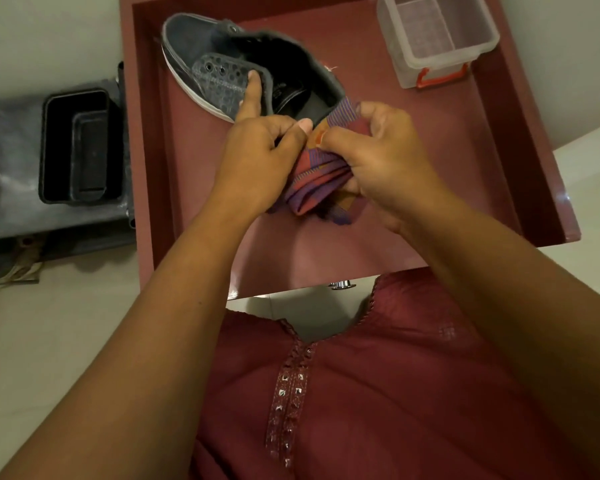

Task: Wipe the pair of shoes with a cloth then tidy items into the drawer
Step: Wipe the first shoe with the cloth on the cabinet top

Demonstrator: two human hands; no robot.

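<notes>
Shoe [243,67] (one) and one cloth [321,174], two hands.

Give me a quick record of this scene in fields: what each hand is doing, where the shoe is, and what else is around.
left hand: grips the shoe's heel end, forefinger along its side
right hand: holds the bunched cloth at the shoe's heel
shoe: dark, white sole, tilted on its side over the drawer
drawer: red-brown, open
clear box: in the drawer's far right corner, red latch
black tray: left of the drawer
second shoe: not in view
</notes>
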